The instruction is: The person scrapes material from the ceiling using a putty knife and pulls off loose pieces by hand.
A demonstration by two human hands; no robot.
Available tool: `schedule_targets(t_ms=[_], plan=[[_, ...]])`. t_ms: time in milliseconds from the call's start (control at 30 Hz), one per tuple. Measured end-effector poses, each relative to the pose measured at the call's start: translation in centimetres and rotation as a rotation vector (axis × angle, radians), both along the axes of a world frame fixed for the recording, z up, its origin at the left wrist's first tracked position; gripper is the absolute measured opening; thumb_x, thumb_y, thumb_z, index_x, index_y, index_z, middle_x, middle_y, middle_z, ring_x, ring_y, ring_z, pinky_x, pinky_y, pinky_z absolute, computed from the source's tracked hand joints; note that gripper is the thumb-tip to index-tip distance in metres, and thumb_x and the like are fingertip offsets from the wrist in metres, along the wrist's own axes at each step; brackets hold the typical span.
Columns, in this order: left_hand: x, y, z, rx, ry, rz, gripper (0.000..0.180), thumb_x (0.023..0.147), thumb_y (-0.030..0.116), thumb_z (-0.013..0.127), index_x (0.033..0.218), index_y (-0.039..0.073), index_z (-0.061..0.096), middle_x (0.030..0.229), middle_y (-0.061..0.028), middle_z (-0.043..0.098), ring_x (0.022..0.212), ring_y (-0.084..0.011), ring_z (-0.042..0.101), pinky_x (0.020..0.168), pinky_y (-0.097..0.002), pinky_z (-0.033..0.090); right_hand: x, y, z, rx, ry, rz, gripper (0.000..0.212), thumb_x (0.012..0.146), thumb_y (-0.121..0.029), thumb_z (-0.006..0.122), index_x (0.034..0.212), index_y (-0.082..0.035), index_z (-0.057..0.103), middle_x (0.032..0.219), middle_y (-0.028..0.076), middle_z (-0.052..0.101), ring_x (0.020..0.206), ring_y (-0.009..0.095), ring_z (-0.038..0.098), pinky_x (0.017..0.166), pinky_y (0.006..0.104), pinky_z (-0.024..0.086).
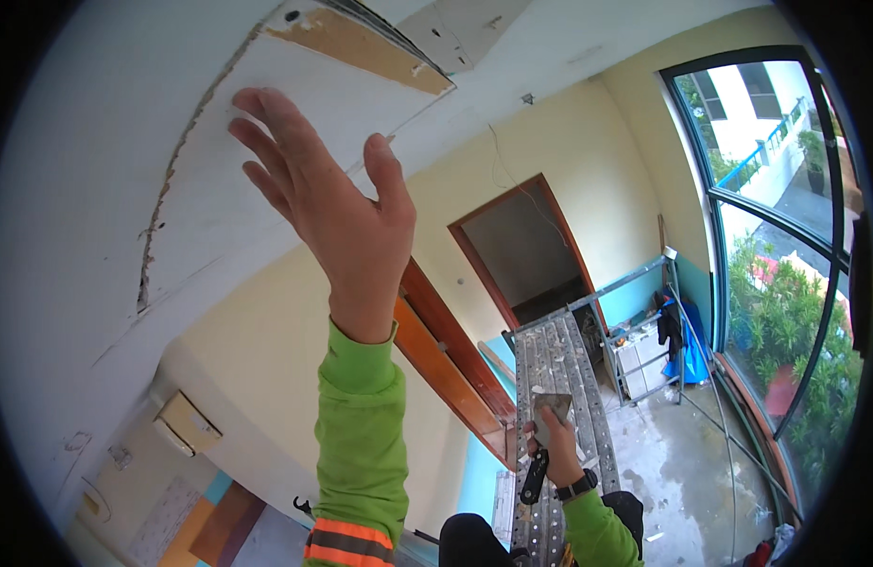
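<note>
My left hand (pixel 346 203) is raised with its fingers spread, close under a white ceiling panel (pixel 294 104). Whether the fingertips touch it I cannot tell. Ragged, broken filler runs along the panel's left edge, and a bare tan strip (pixel 361 47) shows at its far end. Lower down at the right, my right hand (pixel 561 449) is closed around a putty knife (pixel 553 406) with a flat grey blade and what looks like a black handle. That hand is above a perforated metal scaffold plank (pixel 559 354) strewn with white scraps.
A scaffold rail (pixel 587 299) crosses the plank's far end. Beyond are a doorway (pixel 526 246) and a pale box (pixel 644 364) beside a blue bag (pixel 687 350). A large framed window (pixel 777 189) fills the right side. Wet patches lie on the floor (pixel 658 463).
</note>
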State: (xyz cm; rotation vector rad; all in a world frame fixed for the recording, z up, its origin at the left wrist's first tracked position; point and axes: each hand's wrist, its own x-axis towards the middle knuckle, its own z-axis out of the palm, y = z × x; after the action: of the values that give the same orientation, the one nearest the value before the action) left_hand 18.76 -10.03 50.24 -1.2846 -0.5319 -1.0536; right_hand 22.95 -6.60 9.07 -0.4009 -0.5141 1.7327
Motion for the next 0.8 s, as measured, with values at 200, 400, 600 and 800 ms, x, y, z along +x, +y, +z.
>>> schedule_targets(t_ms=[200, 400, 600, 800], plan=[[-0.5, -0.3, 0.1, -0.020, -0.011, 0.028, 0.078, 0.088, 0.018, 0.054, 0.151, 0.001, 0.012, 0.157, -0.0223, 0.007, 0.142, -0.0488, 0.011, 0.107, -0.0662, 0.018, 0.2, -0.4, 0.4, -0.011, -0.012, -0.016, 0.026, 0.095, -0.032, 0.055, 0.100, -0.006, 0.056, 0.074, 0.006, 0.061, 0.046, 0.013, 0.053, 0.039, 0.0257, 0.041], [-0.3, 0.2, 0.0, -0.007, -0.022, 0.042, 0.080, 0.086, 0.017, 0.055, 0.151, 0.002, 0.010, 0.157, -0.0230, 0.006, 0.142, -0.0489, 0.011, 0.107, -0.0671, 0.018, 0.1, -0.4, 0.4, -0.030, -0.036, -0.004, 0.026, 0.095, -0.032, 0.056, 0.098, -0.006, 0.056, 0.073, 0.006, 0.060, 0.047, 0.013, 0.053, 0.039, 0.0264, 0.041], [-0.5, 1.1, -0.7, -0.031, -0.032, 0.022, 0.081, 0.084, 0.016, 0.055, 0.151, 0.002, 0.011, 0.157, -0.0236, 0.008, 0.142, -0.0482, 0.011, 0.108, -0.0666, 0.017, -0.6, 0.0, -0.3, -0.093, 0.027, 0.005, 0.027, 0.093, -0.031, 0.058, 0.099, -0.005, 0.056, 0.073, 0.008, 0.062, 0.048, 0.015, 0.054, 0.041, 0.0274, 0.044], [-0.7, 1.2, -1.5, -0.129, 0.028, -0.171, 0.068, 0.083, 0.011, 0.055, 0.145, 0.002, 0.027, 0.149, -0.0187, 0.030, 0.139, -0.0435, 0.024, 0.109, -0.0590, 0.023, -0.7, -0.2, 0.5, -0.093, -0.003, -0.018, 0.039, 0.094, -0.041, 0.057, 0.101, -0.003, 0.056, 0.074, 0.011, 0.063, 0.051, 0.016, 0.057, 0.043, 0.0286, 0.047]])
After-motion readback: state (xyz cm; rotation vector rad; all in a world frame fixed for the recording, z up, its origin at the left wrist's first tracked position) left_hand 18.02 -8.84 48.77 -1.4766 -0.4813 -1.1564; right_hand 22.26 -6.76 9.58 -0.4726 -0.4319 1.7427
